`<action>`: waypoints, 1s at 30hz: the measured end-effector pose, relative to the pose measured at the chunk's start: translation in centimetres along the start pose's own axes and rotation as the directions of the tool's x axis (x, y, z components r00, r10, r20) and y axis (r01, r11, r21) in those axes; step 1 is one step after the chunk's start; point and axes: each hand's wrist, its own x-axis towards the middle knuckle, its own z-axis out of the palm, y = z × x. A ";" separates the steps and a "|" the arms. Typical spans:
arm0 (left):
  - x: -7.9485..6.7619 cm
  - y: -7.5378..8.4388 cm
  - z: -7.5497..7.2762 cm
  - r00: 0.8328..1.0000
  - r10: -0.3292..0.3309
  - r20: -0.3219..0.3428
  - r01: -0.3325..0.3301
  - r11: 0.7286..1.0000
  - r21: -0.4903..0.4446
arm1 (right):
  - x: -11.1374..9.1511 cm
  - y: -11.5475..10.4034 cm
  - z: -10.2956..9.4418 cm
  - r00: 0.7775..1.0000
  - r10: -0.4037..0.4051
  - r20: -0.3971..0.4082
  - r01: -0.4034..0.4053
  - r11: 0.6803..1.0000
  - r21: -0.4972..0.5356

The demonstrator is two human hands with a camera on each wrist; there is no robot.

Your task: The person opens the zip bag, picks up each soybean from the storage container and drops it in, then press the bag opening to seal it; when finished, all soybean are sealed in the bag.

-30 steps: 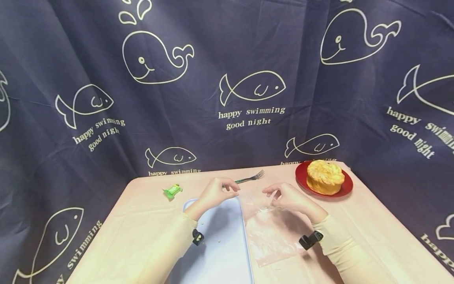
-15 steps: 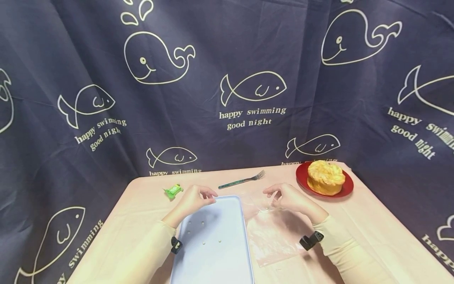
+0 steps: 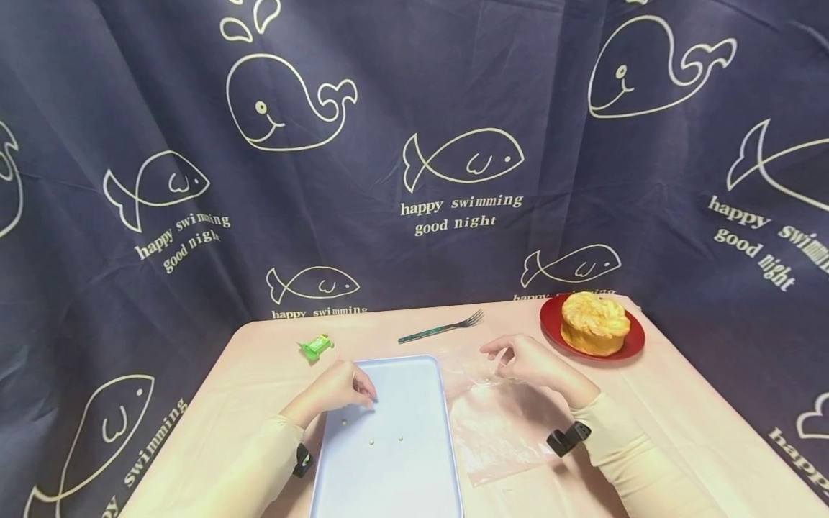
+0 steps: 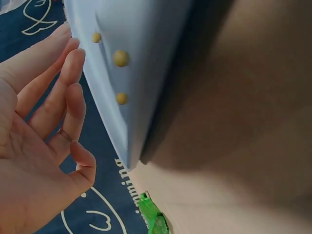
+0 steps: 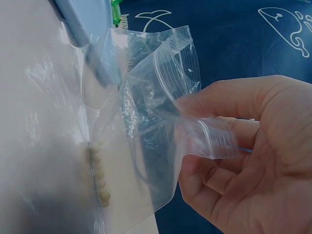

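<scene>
My left hand (image 3: 338, 388) is over the far left part of a pale blue tray (image 3: 421, 460). In the left wrist view its fingers are loosely bent beside the tray, thumb and index tips close together with nothing visible between them. Several small round yellow beans, like soybeans (image 4: 121, 58), lie in the tray near those fingertips. To the tray's right, my right hand (image 3: 527, 358) pinches the zip edge of a clear zip-lock bag (image 5: 151, 131), whose mouth stands partly spread. A row of the same soybeans (image 5: 101, 180) rests inside the bag.
A fork (image 3: 440, 331) with a dark green handle lies behind the tray. To its left is a green-wrapped candy (image 3: 316, 347). At the back right, a red plate (image 3: 550, 327) holds a round golden bread (image 3: 594, 324). A dark blue curtain (image 3: 376, 216) stands behind the table.
My left hand has moved from near the bag's mouth leftward and nearer, down to the tray's left side. My right hand keeps its place on the bag.
</scene>
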 end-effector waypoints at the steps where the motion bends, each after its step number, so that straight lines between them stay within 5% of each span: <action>1: -0.1 -0.1 0.0 1.000 0.003 0.009 -0.003 1.000 0.005 | 0.0 0.0 0.0 1.000 0.003 0.000 -0.003 1.000 0.004; 17: 0.0 -0.1 0.7 1.000 -0.008 0.009 0.006 0.994 0.105 | 0.0 0.2 0.0 1.000 -0.003 -0.002 0.003 1.000 0.006; 30: 0.5 0.3 0.4 0.999 -0.038 0.007 0.037 0.994 0.099 | 0.1 0.5 0.1 1.000 0.003 -0.001 -0.003 0.999 0.039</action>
